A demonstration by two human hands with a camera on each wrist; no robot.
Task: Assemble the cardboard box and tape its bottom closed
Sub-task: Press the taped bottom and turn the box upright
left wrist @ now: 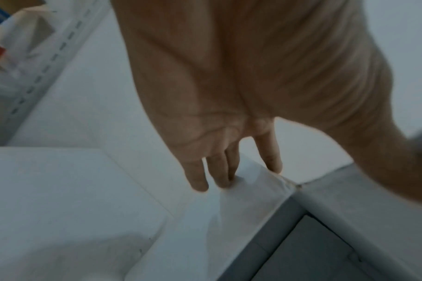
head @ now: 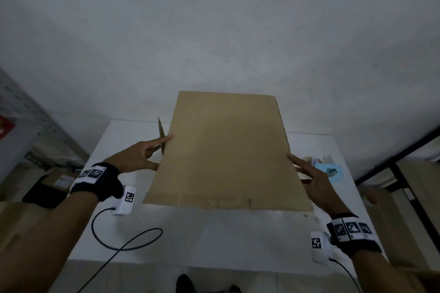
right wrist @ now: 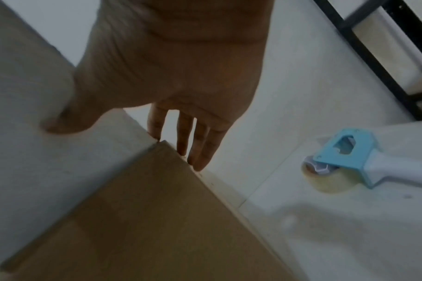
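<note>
While both straight-fingered hands, left hand (head: 137, 156) and right hand (head: 314, 179), press its opposite side edges, the cardboard box (head: 226, 152) stands between them, long axis pointing away.

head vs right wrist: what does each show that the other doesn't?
Head only: the left hand with straight fingers at the left edge of the cardboard box, the box's whole flat top face, both wrist bands, a black cable on the table.

Right wrist only: the palm side of the right hand, with its fingertips on the box's edge, and the clear tape roll in the tape dispenser.

Both: right hand, open, at the box's right edge; the blue dispenser lying on the white table.
</note>
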